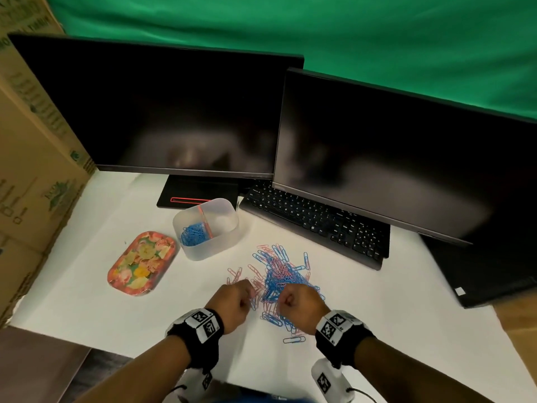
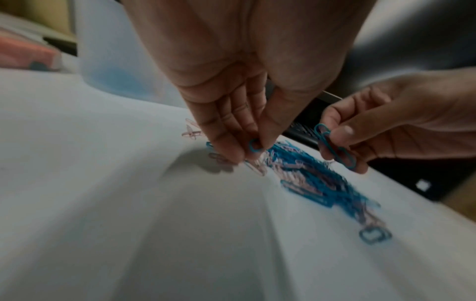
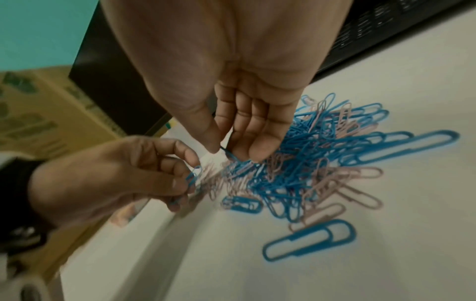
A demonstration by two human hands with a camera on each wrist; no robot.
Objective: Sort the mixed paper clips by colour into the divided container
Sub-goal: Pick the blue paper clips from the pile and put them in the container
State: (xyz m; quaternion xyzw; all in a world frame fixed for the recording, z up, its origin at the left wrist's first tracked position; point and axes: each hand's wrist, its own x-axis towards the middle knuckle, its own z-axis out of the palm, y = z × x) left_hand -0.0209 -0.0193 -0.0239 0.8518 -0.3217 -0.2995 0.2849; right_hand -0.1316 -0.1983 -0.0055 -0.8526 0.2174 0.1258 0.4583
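The left hand (image 2: 231,85) pinches a blue paper clip (image 2: 255,145) between thumb and fingertips. The right hand (image 3: 231,81) likewise pinches blue clips (image 2: 335,146). Just below and between both sets of fingers lies the mixed blue-and-pink pile (image 1: 279,274). Beyond the left fingers stands the divided container (image 1: 223,228), blue clips in its left compartment.

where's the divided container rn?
Head view: the divided container sits on the white table, left of centre, in front of the left monitor's stand, between the floral tray and the keyboard, beyond the clip pile.
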